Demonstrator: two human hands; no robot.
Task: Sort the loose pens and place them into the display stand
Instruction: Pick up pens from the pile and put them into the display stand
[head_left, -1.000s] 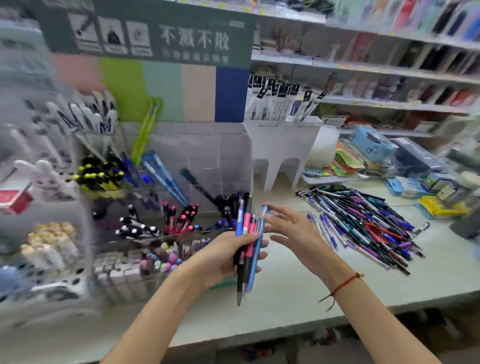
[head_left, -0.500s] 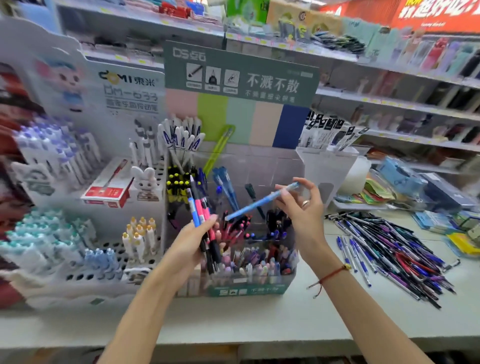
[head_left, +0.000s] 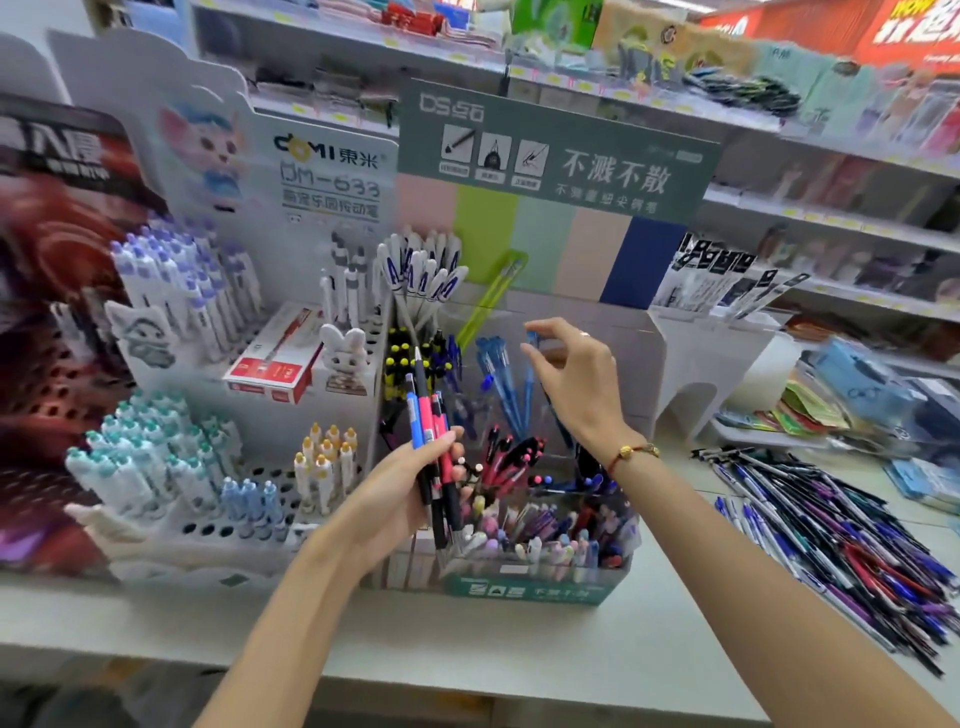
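Observation:
My left hand (head_left: 395, 499) grips a bundle of pens (head_left: 428, 421), blue, pink and black, held upright in front of the clear display stand (head_left: 524, 590). My right hand (head_left: 576, 384) reaches over the stand's upper rear compartment. Its thumb and forefinger pinch the top of a light blue pen (head_left: 528, 384), which stands nearly upright beside other blue pens there. The stand's lower tiers hold several red, black and pastel pens. A large pile of loose pens (head_left: 831, 530) lies on the counter to the right.
A white perforated pen rack (head_left: 208, 530) with several white and teal pens stands left of the display stand. A white holder (head_left: 711, 353) with packaged refills stands to the right. Stocked shelves rise behind. The pale counter (head_left: 519, 649) runs to a front edge near me.
My right hand has carried the light blue pen from a slanted hold above the stand down into the rear compartment, now nearly upright. The view has shifted left and closer.

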